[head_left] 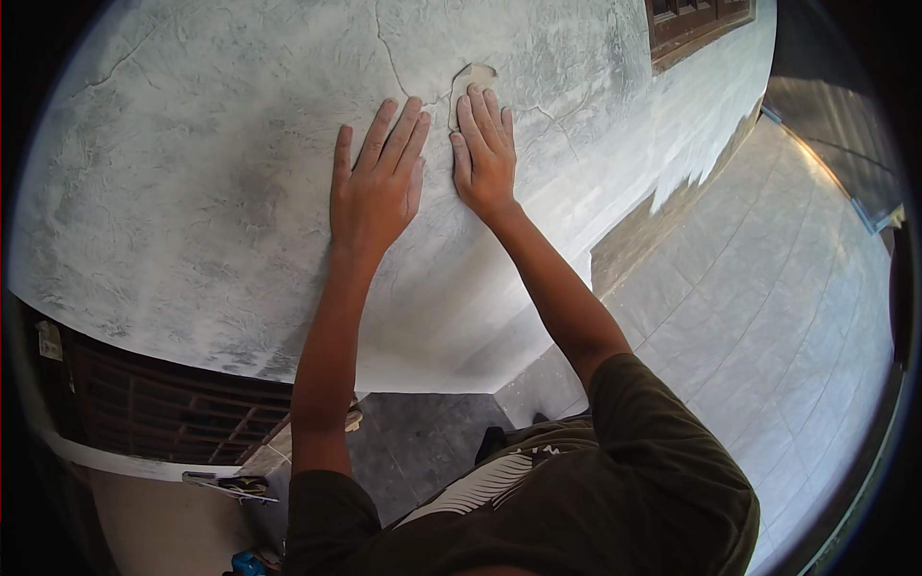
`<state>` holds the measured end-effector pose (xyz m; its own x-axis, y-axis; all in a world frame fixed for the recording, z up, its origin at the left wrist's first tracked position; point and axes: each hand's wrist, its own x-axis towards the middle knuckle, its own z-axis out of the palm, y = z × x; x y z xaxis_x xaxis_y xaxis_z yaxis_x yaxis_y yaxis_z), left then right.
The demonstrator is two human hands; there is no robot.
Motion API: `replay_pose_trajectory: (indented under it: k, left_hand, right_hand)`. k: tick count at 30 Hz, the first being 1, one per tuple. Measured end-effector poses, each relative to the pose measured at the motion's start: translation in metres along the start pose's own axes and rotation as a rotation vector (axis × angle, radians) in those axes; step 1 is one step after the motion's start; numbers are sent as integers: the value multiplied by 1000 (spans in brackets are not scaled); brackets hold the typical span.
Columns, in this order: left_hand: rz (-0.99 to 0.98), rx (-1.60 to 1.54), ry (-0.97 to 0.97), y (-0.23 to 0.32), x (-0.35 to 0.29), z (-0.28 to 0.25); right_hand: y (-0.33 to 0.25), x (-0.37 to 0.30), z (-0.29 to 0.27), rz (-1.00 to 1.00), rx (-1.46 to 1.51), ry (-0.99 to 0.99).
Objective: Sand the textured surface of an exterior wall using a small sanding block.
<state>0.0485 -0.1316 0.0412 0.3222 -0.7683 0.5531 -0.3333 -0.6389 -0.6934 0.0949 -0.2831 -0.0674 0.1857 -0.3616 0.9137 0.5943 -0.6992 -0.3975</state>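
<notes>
A wall (pixel 230 125) with a patchy white and grey coating fills the upper view, with thin cracks running across it. My left hand (pixel 379 187) lies flat against this wall, fingers spread and holding nothing. To its right, my right hand (pixel 487 154) is pressed flat too, its fingers stretched out and the thumb apart. Its fingertips rest on the lower part of a beige patch (pixel 474 74) with a dark, uneven edge. Whether that patch is peeling plaster or a loose thin piece, I cannot tell. Pale dust coats the fingers of both hands.
A brown window frame (pixel 706 34) is set in the wall at upper right. Grey floor tiles (pixel 740 259) stretch along the right. Brown wooden latticework (pixel 163 398) stands at lower left, with a blue object (pixel 249 563) partly visible at the bottom edge.
</notes>
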Motion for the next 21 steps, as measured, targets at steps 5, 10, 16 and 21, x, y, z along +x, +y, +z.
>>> replay_pose_trajectory:
  k: [5,10,16,21]
  left_hand:
    - [6,-79,70,-4,0,5]
    - [20,-50,56,-5,-6,6]
    - [19,-150,99,-6,-5,4]
    - [21,-120,92,-6,-5,7]
  right_hand:
    - [-39,-74,-3,148,20,-96]
    - [-35,-16,1,165,-19,54]
    - [-21,-8,6,158,44,192]
    - [-62,-62,9,268,-4,2]
